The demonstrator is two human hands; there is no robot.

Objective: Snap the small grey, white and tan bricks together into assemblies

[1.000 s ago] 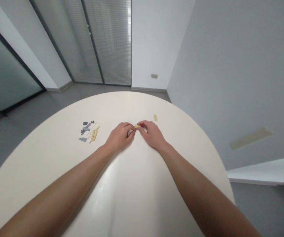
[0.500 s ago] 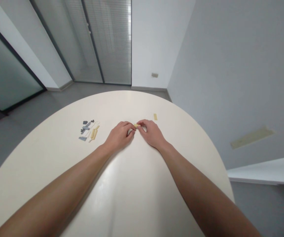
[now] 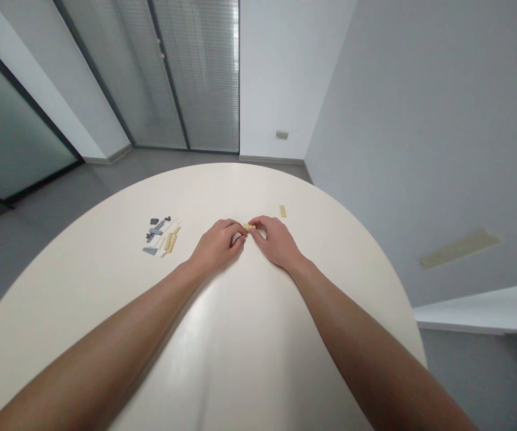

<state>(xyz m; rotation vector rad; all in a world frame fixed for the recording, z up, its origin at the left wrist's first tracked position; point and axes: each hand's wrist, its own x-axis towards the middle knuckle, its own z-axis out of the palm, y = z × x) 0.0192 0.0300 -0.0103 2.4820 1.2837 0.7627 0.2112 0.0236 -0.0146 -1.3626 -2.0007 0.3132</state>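
While I watch from far away, the left hand (image 3: 217, 246) and the right hand (image 3: 277, 243) come close together on the round white table (image 3: 249, 335), a bit nearer its far edge than the middle. Both hands pinch one small tan brick (image 3: 249, 227) between them. The grip is narrow and holding, and the brick sits right where the fingertips (image 3: 240, 227) of the two hands meet, just above the table top. To the left of the left hand lies a little group of gray and tan toy bricks (image 3: 161, 237), flat on the table. Past the right hand, a thin tan plate (image 3: 282, 211) lies alone near the far edge. Beyond the table are a gray floor (image 3: 106, 179) and a glass door with blinds (image 3: 195, 72).
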